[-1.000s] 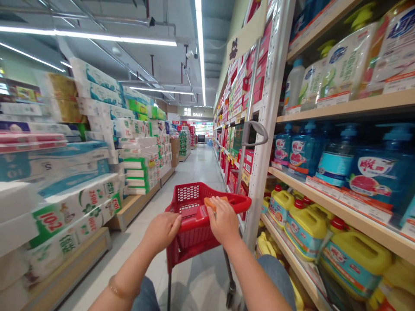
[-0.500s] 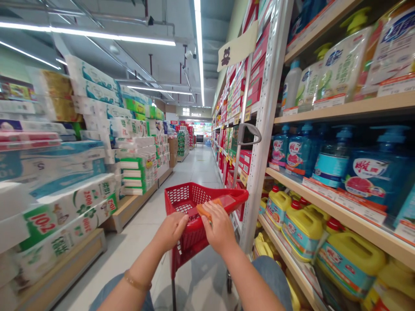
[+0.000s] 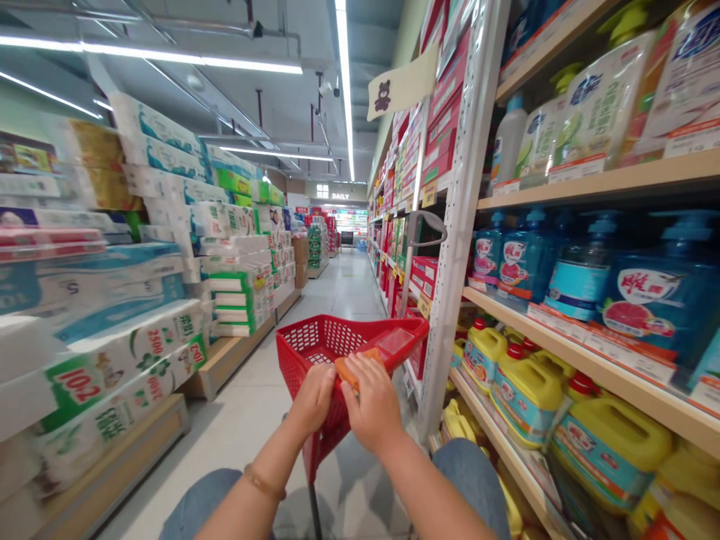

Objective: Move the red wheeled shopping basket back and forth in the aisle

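Note:
A red plastic shopping basket cart [image 3: 329, 334] stands in front of me, its perforated basket tilted and turned. My left hand [image 3: 316, 394] is closed on the near rim of the cart at its left side. Under my right hand [image 3: 371, 394] lies an orange cloth [image 3: 352, 367], pressed against the cart's red rim near a clear label panel; the fingers curve over it. A grey handle [image 3: 426, 229] on a metal pole rises behind the cart, with a cream bear flag [image 3: 402, 84] above it.
At the right, shelves [image 3: 590, 180] hold blue pump bottles [image 3: 523, 259] and yellow jugs [image 3: 526, 397]. Stacked paper packs [image 3: 124, 367] line the left on low wooden platforms [image 3: 127, 465]. A tiled aisle floor [image 3: 343, 289] runs ahead between them.
The cart's basket has shifted and turned a little to the left. My right hand and the orange cloth have moved slightly left along the rim, closer to my left hand.

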The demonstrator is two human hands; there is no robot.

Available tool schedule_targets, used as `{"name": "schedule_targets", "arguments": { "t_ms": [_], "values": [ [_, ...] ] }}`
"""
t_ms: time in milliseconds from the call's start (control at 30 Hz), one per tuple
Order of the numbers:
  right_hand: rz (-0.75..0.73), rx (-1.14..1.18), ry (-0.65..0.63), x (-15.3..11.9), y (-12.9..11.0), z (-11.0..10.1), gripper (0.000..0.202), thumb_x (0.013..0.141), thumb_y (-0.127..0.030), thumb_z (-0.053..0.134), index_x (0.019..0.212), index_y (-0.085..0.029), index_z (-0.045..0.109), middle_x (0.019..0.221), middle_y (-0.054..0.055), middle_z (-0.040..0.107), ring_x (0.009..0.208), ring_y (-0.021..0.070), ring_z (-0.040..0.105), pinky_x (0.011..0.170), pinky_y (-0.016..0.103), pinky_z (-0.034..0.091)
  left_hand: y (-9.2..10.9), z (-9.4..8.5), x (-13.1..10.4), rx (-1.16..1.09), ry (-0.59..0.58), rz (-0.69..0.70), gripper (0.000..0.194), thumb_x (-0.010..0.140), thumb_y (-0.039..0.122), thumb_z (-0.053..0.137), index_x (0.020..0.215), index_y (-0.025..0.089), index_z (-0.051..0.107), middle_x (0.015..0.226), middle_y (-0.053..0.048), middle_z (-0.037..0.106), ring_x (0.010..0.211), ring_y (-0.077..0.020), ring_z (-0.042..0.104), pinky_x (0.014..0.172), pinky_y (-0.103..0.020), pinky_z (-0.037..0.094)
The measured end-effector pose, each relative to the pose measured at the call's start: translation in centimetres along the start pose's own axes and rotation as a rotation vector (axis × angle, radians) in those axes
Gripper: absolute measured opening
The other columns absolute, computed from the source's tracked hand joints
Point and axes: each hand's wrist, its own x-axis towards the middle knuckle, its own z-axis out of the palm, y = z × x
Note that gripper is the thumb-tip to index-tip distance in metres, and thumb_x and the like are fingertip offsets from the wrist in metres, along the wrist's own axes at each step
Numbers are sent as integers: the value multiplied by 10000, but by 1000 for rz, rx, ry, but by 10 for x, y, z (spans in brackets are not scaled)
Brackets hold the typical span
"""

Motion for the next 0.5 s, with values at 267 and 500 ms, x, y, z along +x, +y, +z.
{"name": "schedule_targets", "arguments": {
  "t_ms": [267,500],
  "values": [
    [100,-80,77,-1,28,-8,379,951,-284,404,1246,-146,597,1247,111,628,1227,239,524,1049,453,408,-15,3,7,133,-21,-45,414,968,307,153,885,205,545,892,-54,620,879,-185,562,877,-390,456],
    [9,-126,24,-2,-4,7,383,914,-293,464,1220,-116,612,1259,122,618,1230,254,513,1084,453,356,2,37,2,315,11,-61,307,941,293,282,905,190,569,912,-91,620,894,-227,554,853,-409,441]
  ]
}}
